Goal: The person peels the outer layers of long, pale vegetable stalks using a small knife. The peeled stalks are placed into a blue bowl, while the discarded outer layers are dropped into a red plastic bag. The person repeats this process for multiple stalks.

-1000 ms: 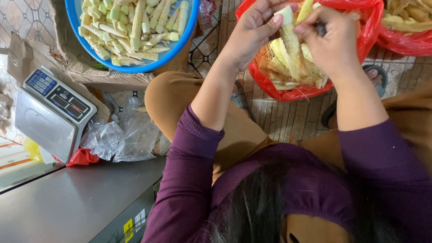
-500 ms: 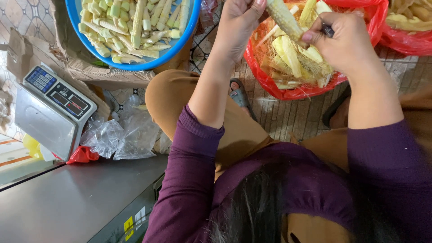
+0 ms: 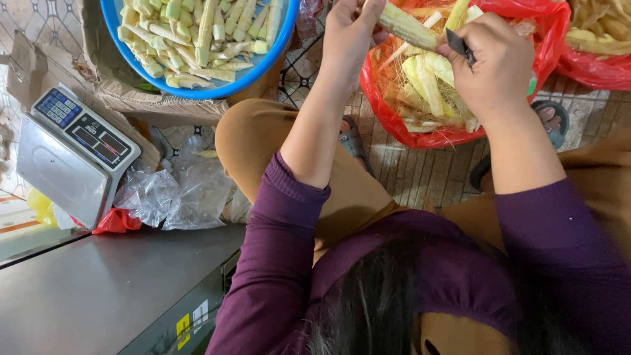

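Left hand (image 3: 351, 36) grips baby corn ear (image 3: 409, 26) over red bag (image 3: 420, 135); right hand (image 3: 494, 66) clenches small knife (image 3: 460, 47) at husk. Best: shallow cut, blade angled away from fingers.

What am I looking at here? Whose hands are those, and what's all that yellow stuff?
The camera sits on a person's head and looks down, so you see their hair, purple sleeves and both hands. The left hand holds a baby corn ear. The right hand grips a small knife against it. Below is a red bag of husks. At the left, a blue basin holds peeled corn, and a grey weighing scale sits beside crumpled clear plastic bags.
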